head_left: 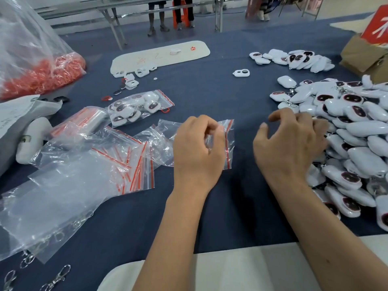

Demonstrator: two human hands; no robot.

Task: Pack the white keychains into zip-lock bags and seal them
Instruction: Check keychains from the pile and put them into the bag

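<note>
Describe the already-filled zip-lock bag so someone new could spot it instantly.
Start from the big clear sack of red bands at the table's far left, then move right and toward the person onto the blue cloth. The filled zip-lock bag lies there, just beyond the left hand. Unlike the flat empty bags beside it, it bulges with white keychains.

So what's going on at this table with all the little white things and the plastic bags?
A person is packing white keychains into zip-lock bags. Their left hand pinches an empty zip-lock bag near its red seal strip, while the right hand, fingers loosely spread, reaches into the big pile of keychains on the right. One filled bag already lies further back on the blue table, beside a loose heap of spare bags.
</note>
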